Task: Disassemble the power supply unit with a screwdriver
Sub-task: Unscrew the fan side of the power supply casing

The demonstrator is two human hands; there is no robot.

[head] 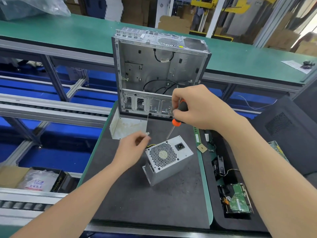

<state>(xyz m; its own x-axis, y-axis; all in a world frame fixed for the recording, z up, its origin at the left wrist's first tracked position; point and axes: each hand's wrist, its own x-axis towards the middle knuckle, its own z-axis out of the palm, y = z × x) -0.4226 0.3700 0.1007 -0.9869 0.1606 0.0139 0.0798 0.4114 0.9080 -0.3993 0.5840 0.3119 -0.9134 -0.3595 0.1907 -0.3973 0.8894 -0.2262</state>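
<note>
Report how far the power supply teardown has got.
Done: the power supply unit sits outside the computer case. In hand: the right hand holds the screwdriver above it; the left hand pinches a small pale piece. To do: its housing is still closed.

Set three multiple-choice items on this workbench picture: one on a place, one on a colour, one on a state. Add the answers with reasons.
1. Where does the power supply unit stand? A on the floor; B on the dark mat; C on a shelf.
2. The screwdriver handle is: A black and orange; B blue; C all yellow.
3. The right hand: A lies flat; B hangs empty; C grips the screwdriver.
Answers: 1 B, its grey box rests on the mat; 2 A, a black grip with orange ends; 3 C, the hand wraps round the handle.
</note>
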